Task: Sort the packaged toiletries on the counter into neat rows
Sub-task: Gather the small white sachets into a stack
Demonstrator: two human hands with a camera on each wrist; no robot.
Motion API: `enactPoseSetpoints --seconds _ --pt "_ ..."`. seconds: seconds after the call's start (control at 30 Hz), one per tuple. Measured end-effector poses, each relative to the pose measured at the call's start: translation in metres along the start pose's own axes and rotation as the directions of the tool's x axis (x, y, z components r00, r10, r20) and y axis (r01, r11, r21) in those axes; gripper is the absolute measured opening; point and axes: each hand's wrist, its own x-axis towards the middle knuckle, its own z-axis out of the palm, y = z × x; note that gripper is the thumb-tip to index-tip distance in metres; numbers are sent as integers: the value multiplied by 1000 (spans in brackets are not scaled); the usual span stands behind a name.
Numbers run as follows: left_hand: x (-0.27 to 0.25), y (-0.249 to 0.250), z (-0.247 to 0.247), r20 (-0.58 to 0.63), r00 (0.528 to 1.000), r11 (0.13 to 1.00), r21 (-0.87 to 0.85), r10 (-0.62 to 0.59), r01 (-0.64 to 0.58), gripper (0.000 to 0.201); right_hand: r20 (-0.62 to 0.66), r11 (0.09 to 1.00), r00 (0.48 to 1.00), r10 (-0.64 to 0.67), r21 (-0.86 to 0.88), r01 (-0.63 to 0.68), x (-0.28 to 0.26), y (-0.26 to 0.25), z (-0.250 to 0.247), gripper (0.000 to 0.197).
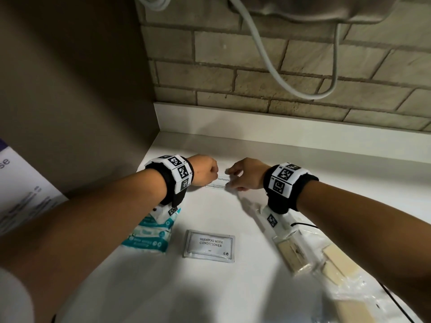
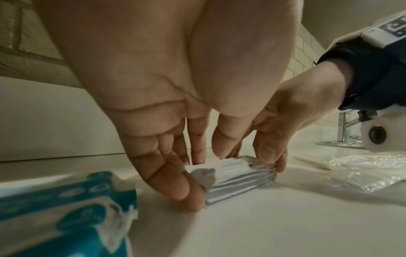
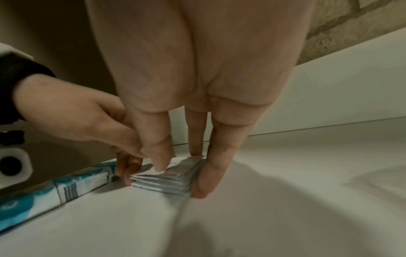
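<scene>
Wipe packs (image 1: 149, 231) half under the left forearm; toothpaste sachets' (image 1: 221, 183) ends hidden by fingers.

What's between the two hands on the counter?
A small stack of toothpaste sachets, squared up between left hand and right hand fingers; clearest in both wrist views.

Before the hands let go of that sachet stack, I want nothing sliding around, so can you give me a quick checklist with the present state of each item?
1. Toothpaste sachet stack resting on the counter: ok.
2. Left hand fingers against one end of the stack: ok.
3. Right hand fingers against the opposite end: ok.
4. Sachet edges flush: not ok, the right wrist view shows them fanned at one corner.
5. Stack apart from the teal wipes packs: ok, a gap shows.
6. Stack in line with the shampoo sachet as a row: cannot tell.
</scene>
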Motion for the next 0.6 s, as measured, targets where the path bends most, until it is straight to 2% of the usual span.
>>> enactPoseSetpoints --seconds 0.1,0.17,0.27,0.33,0.5,0.6 --pt "-1 3 0 -5 1000 1000 23 12 -12 36 -4 995 1000 -24 -97 23 -8 -6 -2 65" --pt "0 2 2 2 1000 999 28 17 -17 47 -10 989 999 -35 -141 34 -10 -9 -1 69" --pt "-1 0 3 29 999 999 41 28 -30 63 -36 980 998 -50 -194 42 -9 -11 2 60" --pt "1 1 3 44 999 997 66 30 -33 66 -49 969 997 -56 -242 42 -8 -13 3 50" --pt "6 4 4 46 998 989 140 35 -41 40 -44 947 998 -40 -320 24 -5 -17 4 35" --pt "6 6 4 47 998 987 155 30 -37 36 -47 943 998 -39 -331 21 -3 -17 5 30"
